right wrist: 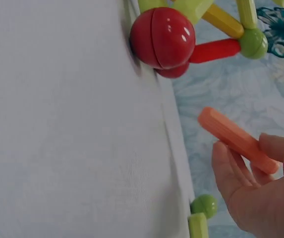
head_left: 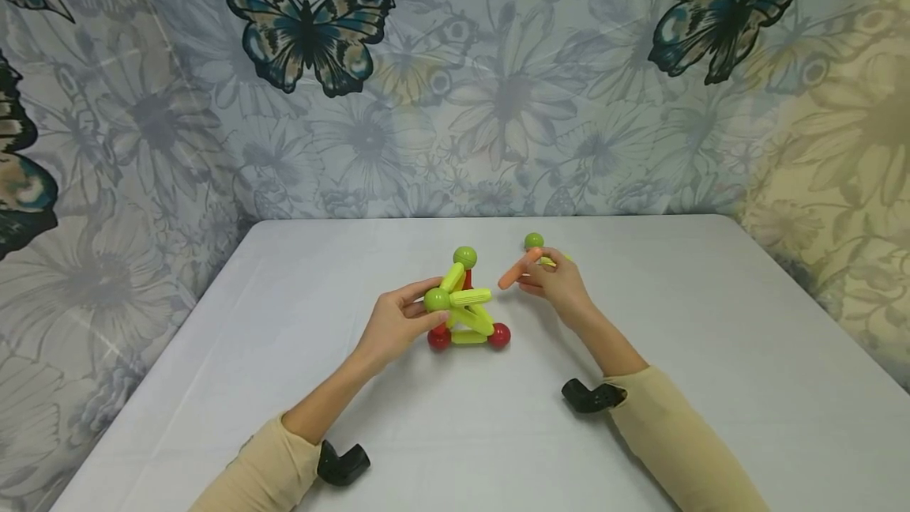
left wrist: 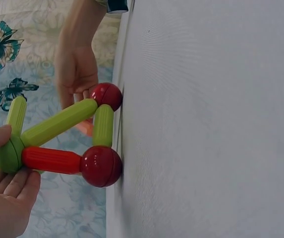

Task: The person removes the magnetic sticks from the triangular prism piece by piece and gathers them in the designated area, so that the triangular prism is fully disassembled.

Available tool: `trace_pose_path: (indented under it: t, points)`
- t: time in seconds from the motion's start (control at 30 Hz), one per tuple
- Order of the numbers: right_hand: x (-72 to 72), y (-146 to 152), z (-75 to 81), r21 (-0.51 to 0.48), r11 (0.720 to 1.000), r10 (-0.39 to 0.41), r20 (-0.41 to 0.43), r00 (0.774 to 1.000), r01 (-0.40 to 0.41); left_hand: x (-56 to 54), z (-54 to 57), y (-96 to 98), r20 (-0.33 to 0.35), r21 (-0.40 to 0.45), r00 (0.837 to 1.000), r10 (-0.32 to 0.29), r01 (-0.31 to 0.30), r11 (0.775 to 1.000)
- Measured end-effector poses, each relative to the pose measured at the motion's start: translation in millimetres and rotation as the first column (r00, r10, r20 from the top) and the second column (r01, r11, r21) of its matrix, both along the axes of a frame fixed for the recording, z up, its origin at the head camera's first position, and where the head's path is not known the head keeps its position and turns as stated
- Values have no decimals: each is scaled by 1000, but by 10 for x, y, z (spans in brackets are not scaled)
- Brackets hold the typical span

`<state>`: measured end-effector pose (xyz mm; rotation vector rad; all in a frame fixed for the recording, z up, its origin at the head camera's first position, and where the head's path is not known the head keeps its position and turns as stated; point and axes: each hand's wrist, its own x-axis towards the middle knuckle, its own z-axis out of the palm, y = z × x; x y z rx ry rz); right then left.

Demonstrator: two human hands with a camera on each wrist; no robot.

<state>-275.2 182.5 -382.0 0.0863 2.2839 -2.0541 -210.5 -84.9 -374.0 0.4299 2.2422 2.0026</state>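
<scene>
My left hand (head_left: 394, 324) grips a green ball (head_left: 437, 299) on the near upper side of a structure of sticks and balls. Red balls (head_left: 500, 336) rest on the table at its base, joined by a yellow-green stick (head_left: 469, 336). Another green ball (head_left: 465, 257) sits at its far upper end, above a red stick. From the gripped ball a yellow-green stick (head_left: 475, 297) juts to the right. Right of the structure, my right hand (head_left: 562, 287) pinches an orange stick (right wrist: 236, 140) between thumb and fingers, apart from the structure.
Behind my right hand, a loose green ball (head_left: 533, 241) and a yellow-green stick (right wrist: 198, 225) lie on the white table (head_left: 341, 251). A butterfly-patterned cloth (head_left: 512, 125) stands behind the table. Black curved pieces (head_left: 344, 464) are at both sleeve cuffs.
</scene>
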Motion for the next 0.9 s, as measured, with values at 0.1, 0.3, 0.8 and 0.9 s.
trace_pose_path:
  t: [0.1, 0.3, 0.8, 0.9]
  points:
    - [-17, 53, -4, 0, 1000, -4, 19, 1000, 4, -1, -1, -4, 3, 11, 1000, -3, 3, 1000]
    - [-71, 184, -5, -14, 999, -32, 56, 998, 33, -6, -9, -3, -5, -1, 1000, 7, -7, 1000]
    - [-146, 491, -3, -41, 995, 96, 122, 988, -92, -15, -13, -7, -2, 1, 1000, 1, -1, 1000]
    - [-153, 540, -10, -46, 995, 91, 125, 988, -85, -15, -12, -9, 0, 1, 1000, -4, 4, 1000]
